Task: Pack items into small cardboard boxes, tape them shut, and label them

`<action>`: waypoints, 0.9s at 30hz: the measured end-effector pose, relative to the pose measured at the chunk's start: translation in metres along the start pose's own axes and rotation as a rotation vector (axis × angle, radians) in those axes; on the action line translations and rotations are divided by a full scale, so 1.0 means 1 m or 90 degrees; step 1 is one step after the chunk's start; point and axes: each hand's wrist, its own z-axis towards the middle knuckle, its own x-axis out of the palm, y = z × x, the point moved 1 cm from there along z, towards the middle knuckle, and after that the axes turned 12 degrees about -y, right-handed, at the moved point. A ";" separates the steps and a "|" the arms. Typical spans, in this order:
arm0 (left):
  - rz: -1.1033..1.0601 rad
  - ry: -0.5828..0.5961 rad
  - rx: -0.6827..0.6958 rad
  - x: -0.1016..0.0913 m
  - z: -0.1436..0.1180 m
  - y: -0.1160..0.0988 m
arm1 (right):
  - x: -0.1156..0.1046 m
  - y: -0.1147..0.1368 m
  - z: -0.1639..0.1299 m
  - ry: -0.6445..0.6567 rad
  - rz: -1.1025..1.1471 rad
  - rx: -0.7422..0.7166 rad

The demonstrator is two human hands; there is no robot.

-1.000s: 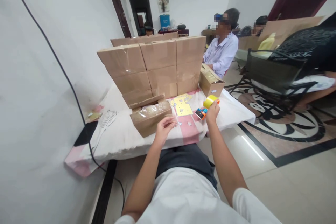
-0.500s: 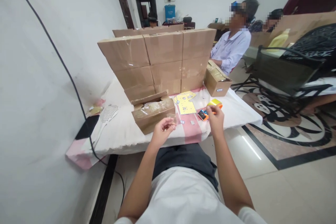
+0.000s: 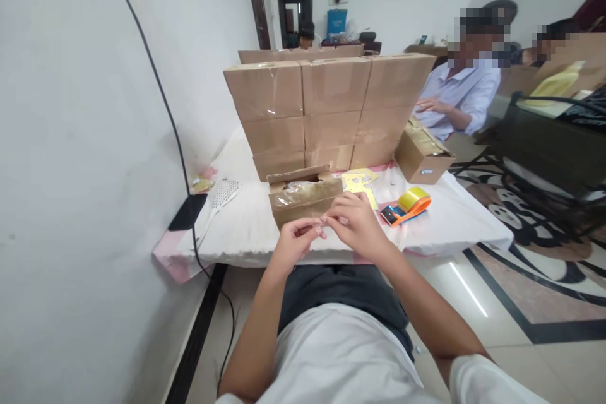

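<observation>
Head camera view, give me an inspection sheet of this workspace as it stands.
Surface: table under a white cloth with pink edging.
Job's things: open cardboard box near the hands; a small item pinched between the fingertips, too small to identify.
Clutter: tape dispenser, yellow sheet, stacked cartons, white perforated tool.
Grippers: left hand and right hand meet at the fingertips.
Cables: black cable down the wall.
Surroundings: seated person in a light shirt, black chair.

white short-sleeved shirt, dark shorts, bare forearms
</observation>
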 end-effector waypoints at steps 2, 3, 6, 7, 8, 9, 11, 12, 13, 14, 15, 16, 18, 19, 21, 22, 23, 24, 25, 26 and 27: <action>0.030 -0.072 0.039 -0.015 0.001 -0.003 | -0.003 0.001 0.003 -0.098 0.011 0.001; 0.036 -0.146 0.078 -0.024 0.004 -0.003 | -0.008 0.000 0.006 -0.158 0.003 0.003; 0.055 -0.415 0.252 -0.053 0.026 -0.001 | -0.027 -0.003 0.022 -0.256 -0.037 0.019; 0.080 -0.461 0.309 -0.062 0.038 0.000 | -0.032 -0.003 0.030 -0.241 -0.038 0.027; 0.118 -0.461 0.353 -0.069 0.051 0.001 | -0.036 -0.002 0.038 -0.207 -0.024 0.038; 0.152 -0.431 0.382 -0.075 0.066 0.002 | -0.037 0.000 0.046 -0.161 0.007 0.052; 0.181 -0.346 0.399 -0.082 0.094 0.007 | -0.035 0.006 0.063 -0.030 0.107 0.097; 0.172 -0.311 0.387 -0.084 0.105 0.010 | -0.032 0.010 0.071 0.067 0.169 0.126; 0.158 -0.286 0.370 -0.085 0.115 0.014 | -0.027 0.013 0.078 0.177 0.236 0.156; 0.145 -0.271 0.357 -0.085 0.121 0.019 | -0.021 0.016 0.085 0.288 0.302 0.184; 0.135 -0.267 0.352 -0.085 0.125 0.023 | -0.014 0.017 0.092 0.382 0.364 0.210; 0.130 -0.269 0.357 -0.084 0.127 0.028 | -0.005 0.017 0.099 0.450 0.413 0.230; 0.122 -0.278 0.376 -0.082 0.128 0.036 | 0.018 0.012 0.113 0.496 0.462 0.251; 0.112 -0.283 0.380 -0.082 0.128 0.040 | 0.034 0.006 0.120 0.485 0.459 0.251; 0.084 -0.293 0.371 -0.081 0.128 0.048 | 0.069 -0.010 0.131 0.443 0.409 0.248; 0.071 -0.295 0.367 -0.081 0.129 0.051 | 0.088 -0.018 0.135 0.411 0.372 0.251; 0.060 -0.297 0.368 -0.082 0.131 0.054 | 0.105 -0.027 0.137 0.382 0.326 0.253; 0.050 -0.298 0.373 -0.082 0.132 0.056 | 0.120 -0.034 0.137 0.367 0.282 0.253; 0.041 -0.298 0.377 -0.083 0.133 0.057 | 0.132 -0.041 0.137 0.361 0.252 0.254; 0.035 -0.297 0.380 -0.084 0.134 0.059 | 0.141 -0.045 0.135 0.359 0.228 0.255; 0.034 -0.297 0.382 -0.084 0.135 0.060 | 0.147 -0.048 0.133 0.358 0.216 0.254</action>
